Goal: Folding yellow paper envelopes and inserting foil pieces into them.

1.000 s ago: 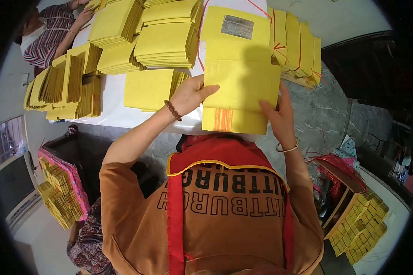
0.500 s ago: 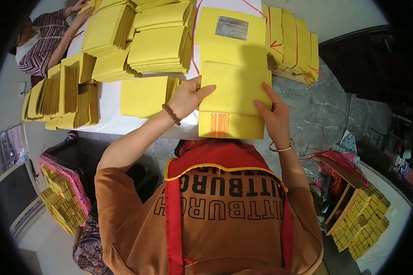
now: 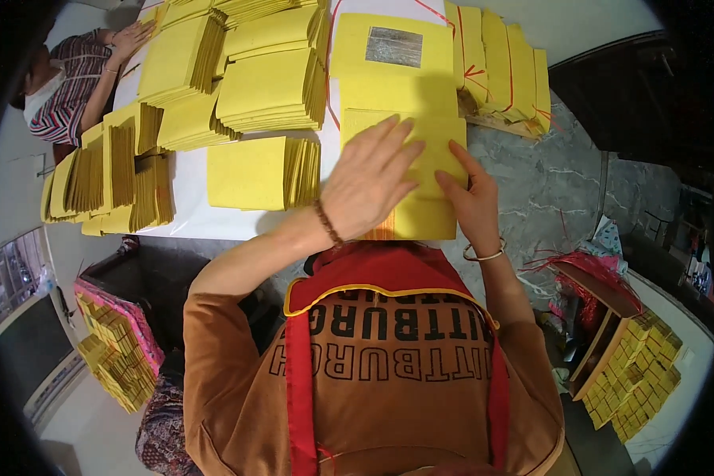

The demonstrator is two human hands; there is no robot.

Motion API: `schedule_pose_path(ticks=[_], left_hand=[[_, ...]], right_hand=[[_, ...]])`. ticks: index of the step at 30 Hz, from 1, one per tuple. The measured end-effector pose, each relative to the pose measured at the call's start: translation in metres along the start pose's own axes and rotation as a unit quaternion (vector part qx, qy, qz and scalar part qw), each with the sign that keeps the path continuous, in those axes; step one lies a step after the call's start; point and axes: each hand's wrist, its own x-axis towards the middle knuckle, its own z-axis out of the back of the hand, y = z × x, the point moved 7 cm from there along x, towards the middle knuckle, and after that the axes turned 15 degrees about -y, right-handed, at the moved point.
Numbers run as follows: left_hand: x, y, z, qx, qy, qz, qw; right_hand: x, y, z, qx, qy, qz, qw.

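left hand [image 3: 373, 178]: we press it flat, open, on the yellow sheet [image 3: 420, 186], gripping nothing.
right hand [image 3: 468, 198]: open, it steadies the sheet's edge.
risk: uneven pressing could make the sheet slide crooked.

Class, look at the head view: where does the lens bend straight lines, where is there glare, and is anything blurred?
Head view: fisheye bends the table edge and darkens the corners; the silver patch on the top sheet gleams; light is even, shadows soft; the left hand and right hand on the yellow sheet look sharp, while the rim is softer.
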Motion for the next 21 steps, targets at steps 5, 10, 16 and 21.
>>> schedule_pose_path(ticks=[5,10,16,21], left_hand=[[-0.015,0.011,-0.033,0.061,0.093,0.003,0.994],[-0.018,0.01,-0.036,0.09,0.11,-0.001,0.99],[-0.022,0.011,-0.035,0.087,0.083,-0.011,0.993],[-0.023,0.016,-0.02,-0.04,0.075,0.002,0.996]], right_hand=[[0.001,0.003,-0.001,-0.037,-0.005,0.033,0.999],[-0.02,0.031,0.007,-0.302,-0.06,0.253,0.917],[-0.053,0.015,-0.023,-0.394,0.121,0.373,0.831],[-0.054,0.011,-0.028,-0.378,0.124,0.368,0.841]])
